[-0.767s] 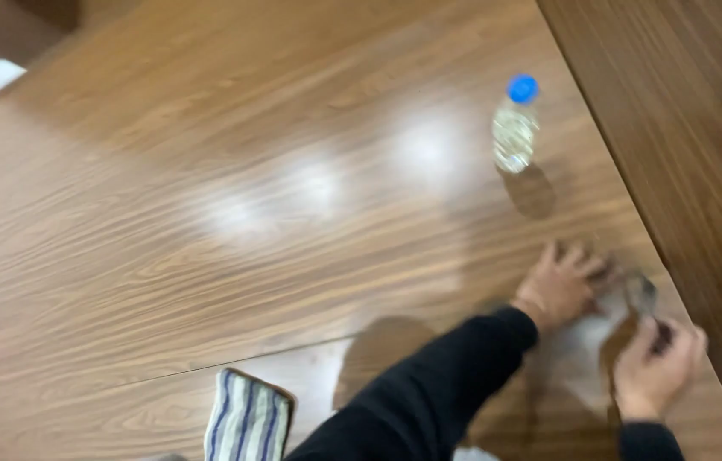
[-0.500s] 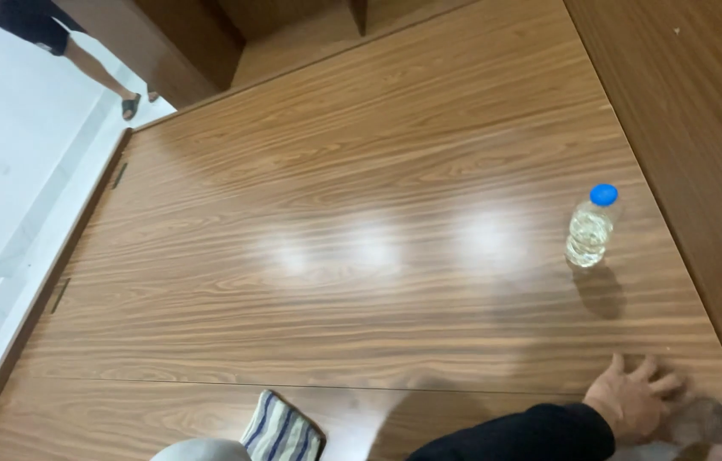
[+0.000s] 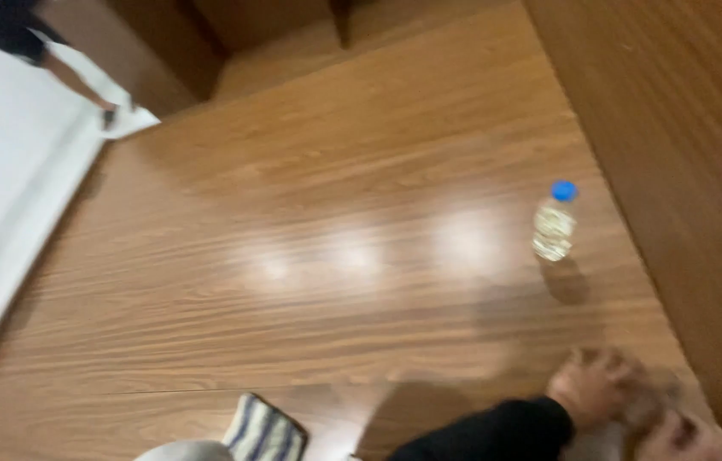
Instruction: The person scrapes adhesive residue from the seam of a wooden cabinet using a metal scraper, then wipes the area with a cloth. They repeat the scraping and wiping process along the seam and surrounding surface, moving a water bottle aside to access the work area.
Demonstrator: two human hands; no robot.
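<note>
At the lower right corner of the wooden floor [image 3: 335, 213], close to the wall [image 3: 685, 171], a small blurred object [image 3: 647, 410] is pressed between the left hand [image 3: 591, 388] and the right hand [image 3: 681, 437]. Its kind cannot be told, nor whether the fingers are closed on it. It is judged light and thin, best gripped at its edges. A bottle [image 3: 554, 224] stands apart, upright; striped cloth [image 3: 265, 431] lies near.

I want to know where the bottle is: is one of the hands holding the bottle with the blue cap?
No, the bottle stands alone on the wooden floor, apart from both hands, the left hand and the right hand, at the bottom edge.
</note>
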